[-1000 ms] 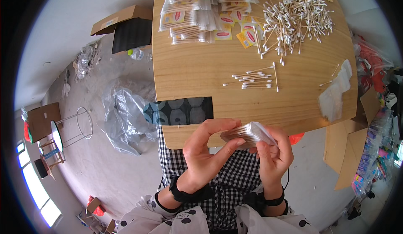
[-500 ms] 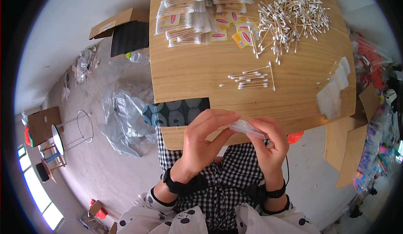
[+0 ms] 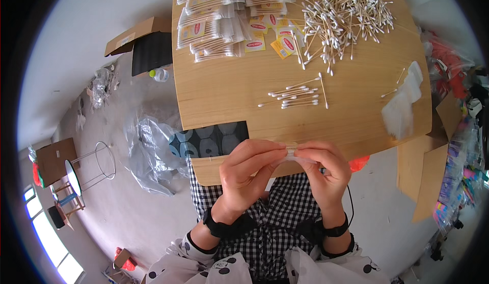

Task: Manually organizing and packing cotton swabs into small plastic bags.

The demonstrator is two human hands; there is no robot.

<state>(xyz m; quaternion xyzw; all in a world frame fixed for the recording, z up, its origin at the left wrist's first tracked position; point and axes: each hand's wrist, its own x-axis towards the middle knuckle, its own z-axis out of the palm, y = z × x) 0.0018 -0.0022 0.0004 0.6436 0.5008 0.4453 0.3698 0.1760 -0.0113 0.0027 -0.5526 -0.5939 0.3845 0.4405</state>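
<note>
Swab packet (image 3: 291,151) pinched between both hands.

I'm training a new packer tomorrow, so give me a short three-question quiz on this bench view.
1. True or false: both hands pinch the same small clear packet of cotton swabs.
2. The big loose heap of cotton swabs lies at which part of the wooden table? A. far right B. near left C. under the dark tablet
3. Fill in: between the heap and the hands lies a small ___ of swabs.

Key
1. True: the left hand and right hand meet on it at the table's near edge.
2. A
3. bunch
</note>
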